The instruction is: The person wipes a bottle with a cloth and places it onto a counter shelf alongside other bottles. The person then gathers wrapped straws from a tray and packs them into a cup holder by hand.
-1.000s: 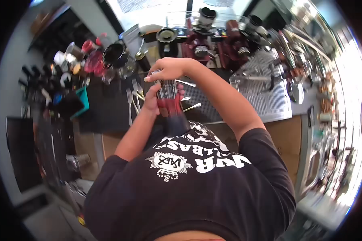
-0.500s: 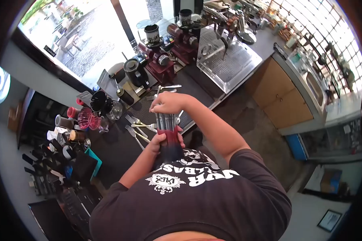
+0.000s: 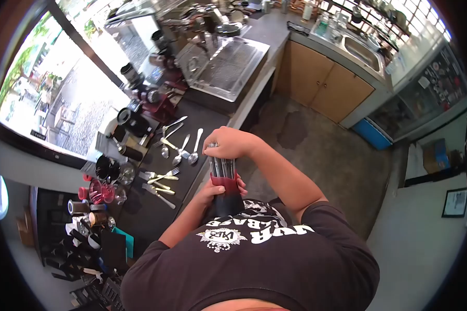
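My left hand is closed around a red and black cup, held upright close to my shirt. A bundle of thin, shiny grey straw-like sticks stands up out of the cup. My right hand is curled over their top ends with its fingers closed on them, hiding the tips. On the dark counter beside my hands lie several spoons, several forks and some knives.
Grinders, a black kettle and an espresso machine's drip tray stand along the counter. Coffee drippers crowd its left side. A sink sits over wooden cupboards across the floor.
My view has swung to the right, so the counter has shifted left and more floor shows. Both hands keep their hold on the cup and sticks, now farther from the cutlery.
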Tool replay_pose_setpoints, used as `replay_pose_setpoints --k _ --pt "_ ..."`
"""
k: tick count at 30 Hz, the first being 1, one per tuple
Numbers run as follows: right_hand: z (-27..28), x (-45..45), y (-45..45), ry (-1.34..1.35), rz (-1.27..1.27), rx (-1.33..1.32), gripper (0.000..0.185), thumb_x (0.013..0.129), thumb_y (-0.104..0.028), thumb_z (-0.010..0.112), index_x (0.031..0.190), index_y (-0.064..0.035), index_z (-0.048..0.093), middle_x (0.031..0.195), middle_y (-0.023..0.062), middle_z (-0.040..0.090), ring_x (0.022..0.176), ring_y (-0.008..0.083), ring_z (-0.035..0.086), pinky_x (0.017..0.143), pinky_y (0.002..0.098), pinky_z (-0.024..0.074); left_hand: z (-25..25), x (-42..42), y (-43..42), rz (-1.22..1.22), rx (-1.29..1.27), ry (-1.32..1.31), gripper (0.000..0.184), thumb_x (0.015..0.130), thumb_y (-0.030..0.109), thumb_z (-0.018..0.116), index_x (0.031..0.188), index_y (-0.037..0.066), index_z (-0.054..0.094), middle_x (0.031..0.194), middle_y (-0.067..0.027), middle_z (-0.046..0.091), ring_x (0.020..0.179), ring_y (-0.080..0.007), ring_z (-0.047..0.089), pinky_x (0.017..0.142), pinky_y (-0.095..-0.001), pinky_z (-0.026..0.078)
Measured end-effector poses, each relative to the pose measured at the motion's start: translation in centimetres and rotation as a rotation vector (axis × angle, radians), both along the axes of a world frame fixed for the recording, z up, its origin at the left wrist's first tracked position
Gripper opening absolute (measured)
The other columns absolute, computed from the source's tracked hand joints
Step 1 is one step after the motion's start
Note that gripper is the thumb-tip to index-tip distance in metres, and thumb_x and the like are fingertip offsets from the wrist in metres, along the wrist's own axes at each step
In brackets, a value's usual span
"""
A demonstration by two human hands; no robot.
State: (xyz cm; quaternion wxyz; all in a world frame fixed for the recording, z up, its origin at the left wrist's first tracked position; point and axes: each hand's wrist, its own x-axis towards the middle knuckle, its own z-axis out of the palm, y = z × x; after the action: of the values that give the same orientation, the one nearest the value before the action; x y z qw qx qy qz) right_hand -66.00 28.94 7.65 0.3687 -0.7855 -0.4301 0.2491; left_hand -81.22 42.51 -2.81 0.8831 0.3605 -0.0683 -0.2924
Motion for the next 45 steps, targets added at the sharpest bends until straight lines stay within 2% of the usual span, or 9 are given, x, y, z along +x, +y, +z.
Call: replay_pose_setpoints --k 3,8,14,17,21,24,28,32,45 --pt "-0.1 0.9 -7.1 0.036 -0.093 0.162 0.031 0.085 -0.031 0.067 0.102 -0.006 0.076 0.094 0.016 0.075 0.09 0.0309 0.071 0.087 0.039 0.0544 0.2 2.5 -5.2 -0.062 0.056 -0.006 0.074 0.077 0.029 0.079 0.134 -0.002 0.044 0.116 -0.02 0.065 0.108 -0.0337 0.068 0.098 -0.046 0.053" --pt "-3.3 2.5 -22.2 0.447 -0.385 0.92 0.075 0.086 -0.033 0.068 0.15 -0.0025 0.043 0.149 0.0131 0.048 0.121 0.0246 0.057 0.102 0.0415 0.0476 0.7 7.7 -15.8 -0.085 0.225 -0.182 0.073 0.073 0.034 0.082 0.129 -0.001 0.049 0.112 -0.0171 0.066 0.101 -0.0303 0.068 0.092 -0.0452 0.055" --pt "-16.5 -1.5 -32.6 0.844 -0.346 0.946 0.086 0.09 -0.056 0.066 0.151 -0.0027 0.037 0.14 0.011 0.053 0.124 0.0201 0.055 0.103 0.0337 0.0463 2.2 11.4 -28.0 0.304 0.146 -0.038 0.058 0.083 0.029 0.074 0.128 0.0 0.053 0.114 -0.0154 0.067 0.102 -0.0259 0.067 0.093 -0.0402 0.054" --pt "-15.9 -4.6 -34.1 1.178 -0.277 1.081 0.088 0.091 -0.062 0.06 0.15 -0.001 0.035 0.14 0.0191 0.054 0.126 0.0312 0.057 0.102 0.0452 0.0499 2.0 12.8 -31.3 0.398 0.198 -0.092 0.051 0.087 0.021 0.071 0.131 0.001 0.055 0.111 -0.0099 0.068 0.101 -0.0186 0.066 0.093 -0.0344 0.052" --pt "-14.1 -3.6 -36.4 1.235 -0.34 1.172 0.078 0.095 -0.054 0.055 0.148 -0.0013 0.036 0.132 0.0196 0.058 0.113 0.0326 0.065 0.099 0.0448 0.0537 1.5 14.3 -33.8 0.384 0.547 -0.227 0.046 0.088 0.024 0.073 0.126 0.002 0.059 0.112 -0.0062 0.068 0.104 -0.0156 0.065 0.094 -0.0314 0.05" --pt "-12.9 -1.9 -38.9 1.27 -0.397 1.199 0.062 0.093 -0.038 0.066 0.137 -0.0012 0.045 0.117 0.0123 0.063 0.095 0.0182 0.068 0.084 0.0356 0.0579 2.2 16.5 -35.1 0.388 0.494 -0.294 0.053 0.089 0.033 0.071 0.127 -0.002 0.057 0.119 -0.0124 0.067 0.108 -0.0222 0.067 0.095 -0.0373 0.054" --pt "-15.6 0.7 -41.2 1.152 -0.695 1.085 0.043 0.091 -0.018 0.07 0.127 -0.0043 0.051 0.108 0.0057 0.063 0.092 0.0125 0.066 0.077 0.0288 0.0574 1.8 20.9 -35.3 0.47 0.237 -0.207 0.053 0.093 0.033 0.068 0.129 -0.003 0.053 0.122 -0.0175 0.066 0.111 -0.0299 0.067 0.094 -0.0448 0.057" --pt "-16.3 3.1 -41.7 1.084 -0.832 1.104 0.046 0.088 -0.013 0.073 0.128 -0.0035 0.051 0.11 0.0057 0.062 0.094 0.0122 0.064 0.081 0.0282 0.0557 1.0 25.6 -35.8 0.48 0.333 -0.157 0.054 0.092 0.027 0.072 0.132 -0.001 0.049 0.123 -0.0189 0.064 0.111 -0.0317 0.067 0.091 -0.0452 0.058" --pt "-12.0 24.8 -42.9 0.275 -0.957 0.739 0.069 0.072 -0.014 0.088 0.129 -0.0024 0.051 0.115 0.0072 0.06 0.104 0.015 0.058 0.092 0.0294 0.0491 3.2 49.5 -35.9 0.589 0.232 -0.222 0.045 0.089 0.006 0.071 0.13 0.004 0.054 0.108 -0.0136 0.066 0.097 -0.027 0.07 0.083 -0.0411 0.059"
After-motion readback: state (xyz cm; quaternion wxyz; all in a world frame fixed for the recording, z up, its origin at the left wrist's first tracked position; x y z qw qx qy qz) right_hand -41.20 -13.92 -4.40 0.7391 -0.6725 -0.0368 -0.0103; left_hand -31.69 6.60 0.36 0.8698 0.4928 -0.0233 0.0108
